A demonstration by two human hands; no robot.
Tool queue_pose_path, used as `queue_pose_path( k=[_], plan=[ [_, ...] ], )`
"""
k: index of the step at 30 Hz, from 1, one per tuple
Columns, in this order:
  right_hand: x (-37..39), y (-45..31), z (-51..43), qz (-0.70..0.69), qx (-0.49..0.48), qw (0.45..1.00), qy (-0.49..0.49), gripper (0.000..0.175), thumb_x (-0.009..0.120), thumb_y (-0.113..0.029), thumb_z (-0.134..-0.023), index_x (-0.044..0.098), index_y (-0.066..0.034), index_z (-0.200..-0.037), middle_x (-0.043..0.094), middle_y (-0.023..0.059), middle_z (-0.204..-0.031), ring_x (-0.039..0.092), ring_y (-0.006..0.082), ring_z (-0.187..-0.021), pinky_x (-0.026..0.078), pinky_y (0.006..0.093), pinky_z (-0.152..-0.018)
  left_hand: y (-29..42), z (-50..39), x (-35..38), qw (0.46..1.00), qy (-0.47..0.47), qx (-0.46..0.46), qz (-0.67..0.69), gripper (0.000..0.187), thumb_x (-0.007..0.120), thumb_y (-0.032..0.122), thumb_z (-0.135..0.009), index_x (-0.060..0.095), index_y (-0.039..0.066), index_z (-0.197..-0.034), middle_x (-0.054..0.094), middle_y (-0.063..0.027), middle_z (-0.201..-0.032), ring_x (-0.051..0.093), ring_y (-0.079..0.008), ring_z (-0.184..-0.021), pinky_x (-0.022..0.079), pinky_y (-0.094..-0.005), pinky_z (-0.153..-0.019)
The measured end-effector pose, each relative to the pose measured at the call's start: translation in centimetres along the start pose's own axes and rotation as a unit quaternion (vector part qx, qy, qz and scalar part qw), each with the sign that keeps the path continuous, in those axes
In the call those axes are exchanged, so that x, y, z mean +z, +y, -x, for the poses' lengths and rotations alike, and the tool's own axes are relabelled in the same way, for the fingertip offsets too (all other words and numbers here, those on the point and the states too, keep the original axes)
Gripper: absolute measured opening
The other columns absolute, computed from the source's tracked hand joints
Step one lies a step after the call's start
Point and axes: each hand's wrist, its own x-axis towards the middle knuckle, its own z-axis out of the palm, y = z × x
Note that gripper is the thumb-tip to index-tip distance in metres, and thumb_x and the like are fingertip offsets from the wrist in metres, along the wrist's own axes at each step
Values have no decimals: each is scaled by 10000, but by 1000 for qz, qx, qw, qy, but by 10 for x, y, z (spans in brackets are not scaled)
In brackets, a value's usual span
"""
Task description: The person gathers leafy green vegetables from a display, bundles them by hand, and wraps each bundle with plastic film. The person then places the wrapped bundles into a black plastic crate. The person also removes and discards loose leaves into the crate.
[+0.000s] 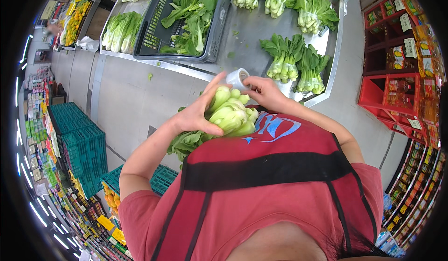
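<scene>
My left hand (199,112) grips a bunch of bok choy (232,112) against my red apron, stem ends facing right and leaves hanging at lower left. Just above the stems is a roll of clear tape (238,79), with the fingers of my right hand (262,89) at its right side, closed on it. Beyond my hands, bundled leafy greens (285,58) with clear wrapping round their stems lie on a metal display table (245,44). More wrapped bunches (311,12) lie along its far side.
A dark plastic crate (213,33) with loose greens stands on the table, beside lettuce-like bunches (120,31). Teal crates (84,145) are stacked at left. Red shelving (388,93) with bottles and packets stands at right. The table's metal rim (196,71) lies just beyond my hands.
</scene>
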Motion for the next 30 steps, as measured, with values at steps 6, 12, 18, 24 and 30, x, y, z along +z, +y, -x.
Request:
queue_pose_path(
  k=[6, 12, 18, 24, 30],
  plan=[
    [2, -6, -1, 58, -133, 989, 28, 322, 599, 106, -766, 604, -29, -1057, 632, 122, -917, 639, 247, -774, 513, 329, -688, 1, -6, 0, 999, -6, -7, 47, 1302, 920, 516, -527, 248, 8, -1519, 72, -107, -1597, 219, -232, -1468, 233, -386, -1192],
    [2, 4, 3, -5, -39, 999, -21, 271, 636, 50, -818, 600, -20, -1078, 637, 128, -963, 642, 239, -771, 515, 333, -702, -4, -9, -4, 995, -11, 1, 97, 1202, 910, 387, -578, 251, 35, -1519, 235, -126, -1546, 281, -236, -1433, 203, -371, -1192],
    [-11, 19, 9, 8, -15, 987, -161, 226, 676, -144, -891, 614, 23, -1029, 563, 131, -946, 572, 250, -860, 474, 339, -712, -6, 17, 15, 930, 59, -70, 356, 1026, 746, 557, -763, 271, 45, -1516, 436, -172, -1463, 462, -288, -1340, 366, -424, -1129],
    [-49, 20, 24, -109, 148, 946, -267, 320, 693, -305, -911, 668, 13, -923, 538, -29, -829, 555, 52, -728, 437, 261, -578, -35, 16, 14, 843, 80, -67, 528, 867, 593, 608, -887, 305, 83, -1513, 411, -148, -1500, 446, -303, -1359, 349, -440, -1150],
    [-69, -34, 9, -288, 17, 906, -310, 269, 692, -202, -909, 687, 31, -1044, 601, -19, -876, 571, 82, -758, 462, 249, -596, -46, -5, 4, 849, 48, -67, 522, 848, 533, 646, -906, 308, 103, -1518, 426, -128, -1489, 428, -286, -1367, 334, -465, -1154]
  ],
)
